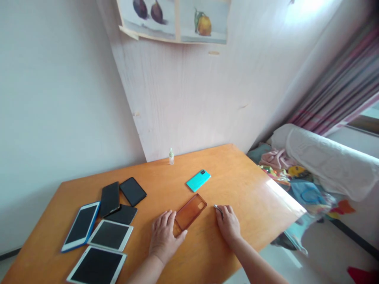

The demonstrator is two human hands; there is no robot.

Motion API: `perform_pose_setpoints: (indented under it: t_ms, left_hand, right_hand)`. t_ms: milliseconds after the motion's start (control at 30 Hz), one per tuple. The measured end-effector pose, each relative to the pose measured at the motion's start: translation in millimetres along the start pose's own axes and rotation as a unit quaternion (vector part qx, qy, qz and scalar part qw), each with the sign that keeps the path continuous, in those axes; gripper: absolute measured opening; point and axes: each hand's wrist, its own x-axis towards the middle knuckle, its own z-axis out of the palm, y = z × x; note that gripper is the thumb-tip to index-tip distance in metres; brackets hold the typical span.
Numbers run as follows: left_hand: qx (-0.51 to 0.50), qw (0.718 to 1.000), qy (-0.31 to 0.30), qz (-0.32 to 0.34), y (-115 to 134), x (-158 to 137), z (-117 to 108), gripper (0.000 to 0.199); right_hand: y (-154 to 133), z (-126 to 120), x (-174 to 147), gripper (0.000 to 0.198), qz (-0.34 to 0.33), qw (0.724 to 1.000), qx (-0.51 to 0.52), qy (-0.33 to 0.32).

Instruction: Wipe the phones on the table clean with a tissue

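A clear brown phone case [191,213] lies at a slant on the wooden table. My left hand [164,234] grips its near-left end, with the fingers along one side and the thumb at the lower edge. To the right of the case, my right hand [228,225] rests on the table, closed around a small slim object [218,209] with a silvery tip and a dark body. Most of that object is hidden by the fingers. Just beyond the case lies a turquoise phone [198,180], its camera side up.
Several dark-screened devices lie at the left, among them a blue-edged tablet [81,225], a black phone [110,199] and a white tablet [96,266]. A small clear bottle [171,157] stands by the wall. Beyond the table's right edge are piled fabrics [308,193].
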Motion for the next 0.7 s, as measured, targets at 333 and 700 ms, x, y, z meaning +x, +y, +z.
perform_pose_setpoints:
  t_ms: [333,700]
  left_hand:
    - [0.024,0.999,0.012,0.032,-8,1,8,0.067]
    - [0.029,0.997,-0.074,-0.023,-1,9,-5,0.075]
  right_hand:
    - [1,6,5,0.029,-0.009,0.999,-0.017,0.026]
    - [1,0,3,0.024,-0.025,1.0,0.003,0.003]
